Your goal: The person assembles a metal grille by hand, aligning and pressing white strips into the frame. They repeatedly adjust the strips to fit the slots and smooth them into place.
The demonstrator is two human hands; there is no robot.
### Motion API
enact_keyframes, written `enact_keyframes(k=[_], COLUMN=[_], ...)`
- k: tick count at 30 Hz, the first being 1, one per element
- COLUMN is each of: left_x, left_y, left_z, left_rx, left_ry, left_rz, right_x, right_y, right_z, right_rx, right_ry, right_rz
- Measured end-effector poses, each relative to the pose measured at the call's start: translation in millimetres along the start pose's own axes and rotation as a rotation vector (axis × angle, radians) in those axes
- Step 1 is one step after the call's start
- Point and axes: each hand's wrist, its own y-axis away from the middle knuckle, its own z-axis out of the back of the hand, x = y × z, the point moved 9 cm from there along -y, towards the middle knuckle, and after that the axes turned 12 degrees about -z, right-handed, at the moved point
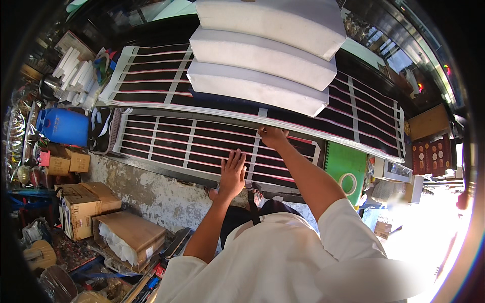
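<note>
Three white foam blocks (262, 55) lie stacked beyond both hands on a striped black sheet (151, 76). A second black sheet with pink lines and white bands (187, 141) lies on the counter (151, 189) under the hands. The left hand (233, 174) presses flat on it, fingers spread. The right hand (273, 135) pinches a white band (255, 151) just above.

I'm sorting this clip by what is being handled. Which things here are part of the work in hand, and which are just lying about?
In hand:
- left hand, flat on the lower black striped sheet
- right hand, fingertips at the white strip on that sheet

Lying about:
- upper striped sheet
- three white foam blocks
- blue jug
- cardboard boxes
- green notebook
</note>
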Motion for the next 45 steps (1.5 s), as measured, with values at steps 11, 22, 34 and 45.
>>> enact_keyframes(k=[11, 22, 34, 45], left_x=[8, -9, -4, 38], left_y=[5, -43, -168, -208], left_z=[-8, 25, -11, -26], left_rx=[0.040, -0.050, 0.231, 0.587], left_ry=[0.021, -0.140, -0.247, -0.118], left_rz=[0.005, 0.041, -0.097, -0.129], right_x=[16, -107, -229, -222], right_y=[0, 172, 305, 329], right_z=[8, 52, -10, -54], right_rx=[0.124, -0.203, -0.013, 0.087], right_ry=[0.080, -0.642, -0.671, -0.818], right_rz=[-0.017, 0.188, 0.002, -0.255])
